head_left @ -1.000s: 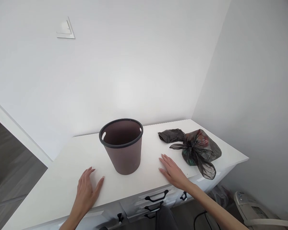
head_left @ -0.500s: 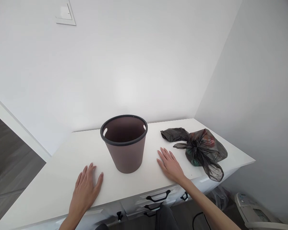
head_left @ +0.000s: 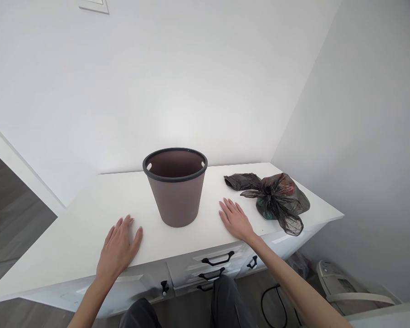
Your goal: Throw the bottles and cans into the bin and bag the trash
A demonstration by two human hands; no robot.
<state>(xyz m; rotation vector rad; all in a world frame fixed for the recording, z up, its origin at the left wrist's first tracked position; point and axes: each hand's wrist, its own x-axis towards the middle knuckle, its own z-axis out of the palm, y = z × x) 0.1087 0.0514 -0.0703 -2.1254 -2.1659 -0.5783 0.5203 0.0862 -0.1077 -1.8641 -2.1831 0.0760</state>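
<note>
A brown trash bin (head_left: 178,202) with a dark rim and two cut-out handle holes stands upright on the white cabinet top (head_left: 85,237). To its left, my left hand (head_left: 118,248) rests palm down on the surface, fingers spread and holding nothing. My right hand (head_left: 236,221) lies flat between the bin and a knotted black garbage bag (head_left: 282,196), touching neither. Red and green contents show through the thin plastic of that bag. Behind its knot lies a folded dark plastic bag (head_left: 242,181), its far part close against the full one.
Beneath the top are white drawers with black handles (head_left: 218,258). A beige appliance (head_left: 338,282) and a black cable (head_left: 275,305) are on the floor at the right. White walls (head_left: 191,82) rise behind and to the right. My knees (head_left: 141,314) are below the front edge.
The view has tilted down, so the bin, bags and hands appear higher in the picture and more floor shows. Both hands stay where they were on the cabinet top.
</note>
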